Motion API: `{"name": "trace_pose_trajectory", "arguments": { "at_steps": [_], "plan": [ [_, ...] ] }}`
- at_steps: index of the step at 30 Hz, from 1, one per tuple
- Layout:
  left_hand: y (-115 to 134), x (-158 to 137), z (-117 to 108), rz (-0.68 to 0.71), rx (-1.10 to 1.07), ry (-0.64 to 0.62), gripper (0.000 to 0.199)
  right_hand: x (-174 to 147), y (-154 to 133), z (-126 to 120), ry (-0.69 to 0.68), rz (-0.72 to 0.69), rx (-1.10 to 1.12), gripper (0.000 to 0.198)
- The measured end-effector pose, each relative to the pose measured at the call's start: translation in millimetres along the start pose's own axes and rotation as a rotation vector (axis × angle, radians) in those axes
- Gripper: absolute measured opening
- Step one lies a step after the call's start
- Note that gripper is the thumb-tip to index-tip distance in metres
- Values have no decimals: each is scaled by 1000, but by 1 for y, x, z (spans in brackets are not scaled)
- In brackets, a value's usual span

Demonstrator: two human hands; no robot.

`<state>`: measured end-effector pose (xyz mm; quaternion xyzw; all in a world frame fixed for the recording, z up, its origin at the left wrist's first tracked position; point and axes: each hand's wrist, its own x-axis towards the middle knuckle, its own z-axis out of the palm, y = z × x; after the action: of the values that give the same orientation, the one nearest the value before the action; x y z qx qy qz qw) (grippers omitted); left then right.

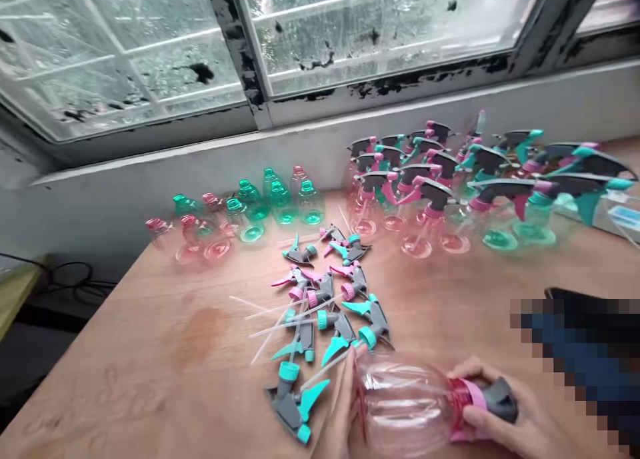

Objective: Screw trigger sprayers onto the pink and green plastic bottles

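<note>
A clear pink spray bottle (pixel 405 399) lies on its side just above the table's near edge, its base to the left. My left hand (pixel 341 402) presses against the base end, fingers partly hidden behind it. At the neck, my right hand (pixel 493 406) is closed around the grey and pink spray head (pixel 475 396), which sits on the bottle mouth. A thin tube shows inside the bottle. Loose teal and grey trigger heads (pixel 343 326) lie left of and beyond my left hand, mixed with pink ones (pixel 355 280); one teal head (pixel 295 402) is closest.
Open-necked green bottles (pixel 283 202) and pink bottles (pixel 217 246) stand at the back left. Several bottles with trigger heads (pixel 430 209) crowd the back right. Behind the wooden table (pixel 150 352) rises a window (pixel 380 32). A dark flat object (pixel 575 296) lies at right, partly blurred out.
</note>
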<state>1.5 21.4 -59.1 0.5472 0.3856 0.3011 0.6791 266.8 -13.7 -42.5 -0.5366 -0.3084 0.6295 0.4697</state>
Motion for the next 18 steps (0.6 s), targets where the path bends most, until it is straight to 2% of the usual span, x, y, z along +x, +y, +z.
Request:
{"name": "trace_pose_trajectory", "arguments": {
  "at_steps": [2, 6, 10, 11, 14, 18],
  "plan": [
    [-4, -2, -2, 29, 29, -17, 103, -1, -6, 3, -2, -24, 8, 33],
    [-4, -5, -2, 108, 119, 0, 91, -1, -14, 5, -26, -56, -18, 33],
    [7, -6, 5, 172, 58, 17, 121, -1, -15, 4, -27, -81, -64, 35],
    [11, -7, 6, 165, 46, 27, 120, -1, -15, 3, -36, -99, -102, 34],
    [22, -10, 8, 80, 104, 60, 95, 1, -14, -4, -46, -170, -241, 31],
    [30, -9, 11, 104, 112, 48, 98, 5, -12, -14, -65, -176, -280, 32]
  ]
}}
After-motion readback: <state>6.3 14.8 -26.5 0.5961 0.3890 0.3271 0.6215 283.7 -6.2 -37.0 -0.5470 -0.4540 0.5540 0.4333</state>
